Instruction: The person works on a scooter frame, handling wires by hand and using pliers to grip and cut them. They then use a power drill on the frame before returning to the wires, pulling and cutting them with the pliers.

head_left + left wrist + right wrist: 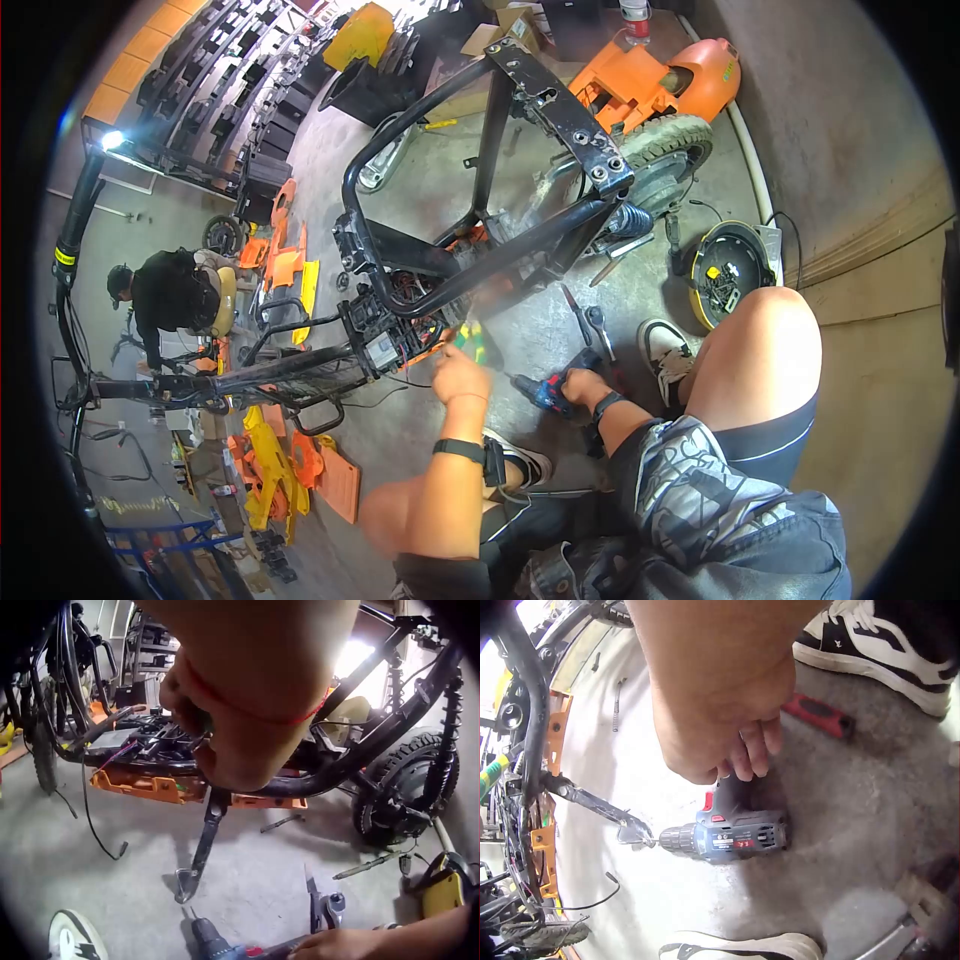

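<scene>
My left hand (461, 378) grips a green and yellow handle (470, 343) beside the frame's electrical parts; in the left wrist view this hand (232, 742) hides most of it. The handle (493, 774) also shows at the left edge of the right wrist view. Lower down, the fingers of my right hand (583, 386) curl round the grip of a blue and black power drill (545, 392). In the right wrist view the drill (739, 834) lies on its side at floor level, under my right hand (720, 742), its bit beside the stand leg (604, 806).
The black vehicle frame (535, 246) fills the middle. Pliers (576, 312), a ratchet (598, 325) and a red-handled tool (819, 716) lie on the floor. A round tray of small parts (733, 275) stands at right. Another person (175, 295) bends at far left among orange and yellow panels.
</scene>
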Available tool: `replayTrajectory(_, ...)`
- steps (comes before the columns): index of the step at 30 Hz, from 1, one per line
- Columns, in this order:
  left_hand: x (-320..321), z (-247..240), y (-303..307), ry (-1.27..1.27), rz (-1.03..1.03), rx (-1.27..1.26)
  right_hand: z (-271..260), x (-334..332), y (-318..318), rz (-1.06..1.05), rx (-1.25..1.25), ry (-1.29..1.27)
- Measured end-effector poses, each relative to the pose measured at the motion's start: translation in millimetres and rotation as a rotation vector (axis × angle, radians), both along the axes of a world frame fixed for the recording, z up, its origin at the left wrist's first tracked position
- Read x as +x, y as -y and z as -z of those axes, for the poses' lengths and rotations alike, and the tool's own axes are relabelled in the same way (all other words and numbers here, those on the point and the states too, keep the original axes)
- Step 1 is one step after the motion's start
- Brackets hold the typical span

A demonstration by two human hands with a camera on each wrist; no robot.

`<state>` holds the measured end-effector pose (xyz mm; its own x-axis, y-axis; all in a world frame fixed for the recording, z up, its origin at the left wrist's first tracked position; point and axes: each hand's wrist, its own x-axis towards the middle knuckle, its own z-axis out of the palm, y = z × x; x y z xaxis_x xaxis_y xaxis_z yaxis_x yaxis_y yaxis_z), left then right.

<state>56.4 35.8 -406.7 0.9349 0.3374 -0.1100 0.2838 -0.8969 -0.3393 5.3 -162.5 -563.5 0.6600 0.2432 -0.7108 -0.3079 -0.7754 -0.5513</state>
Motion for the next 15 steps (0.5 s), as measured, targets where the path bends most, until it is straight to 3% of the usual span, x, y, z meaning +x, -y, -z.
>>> replayTrajectory(5, -4, -5, 2, 0.001, -0.001, 0.162, 3, -3, -1, -0.005, -0.023, 0.016)
replayTrajectory(7, 6, -4, -8, -0.035, -0.206, -0.389, -1, -2, -3, -0.005, -0.020, 0.008)
replayTrajectory(9, 21, -18, -20, -0.215, -0.884, -1.263, 3, -4, -5, -0.005, -0.015, -0.002)
replayTrajectory(10, 19, -16, -20, -0.214, -0.884, -1.263, 9, -4, -7, -0.002, -0.009, 0.011)
replayTrajectory(14, 2, 7, -12, 0.065, -0.014, -0.144, 14, 3, -4, -0.067, -0.019, -0.035)
replayTrajectory(15, -3, 9, -5, 0.066, -0.010, -0.142, 12, 3, -2, -0.063, -0.017, -0.034)
